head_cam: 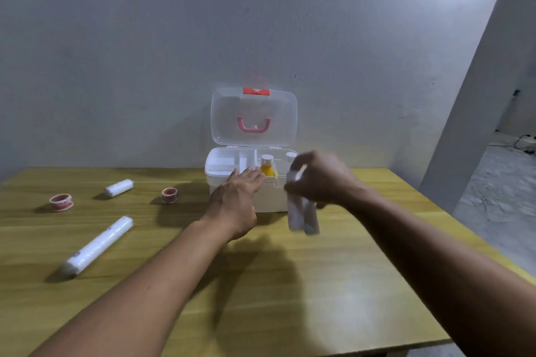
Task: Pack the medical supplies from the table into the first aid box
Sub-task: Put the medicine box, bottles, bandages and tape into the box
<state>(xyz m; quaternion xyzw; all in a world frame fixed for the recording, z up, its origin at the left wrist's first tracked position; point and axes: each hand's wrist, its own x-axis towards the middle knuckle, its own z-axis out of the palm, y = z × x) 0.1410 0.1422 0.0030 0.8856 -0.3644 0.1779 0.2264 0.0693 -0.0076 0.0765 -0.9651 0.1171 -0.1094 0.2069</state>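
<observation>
The white first aid box (232,200) stands open at the table's far middle, its clear lid (253,116) with a red handle upright. Inside are a white tray insert, a yellow bottle (267,166) and a white-capped bottle (290,156). My left hand (236,197) lies flat with fingers on the box's front rim, holding nothing. My right hand (319,180) is closed on blurred white tubes (300,216) that hang down in front of the box's right side. On the left of the table lie a long white roll (98,245), a short white roll (119,188) and two red tape rolls (61,202) (169,195).
The wooden table (290,284) ends against a grey wall behind the box. Its right edge drops off to a concrete floor, where a pillar (475,81) stands and cables lie further back.
</observation>
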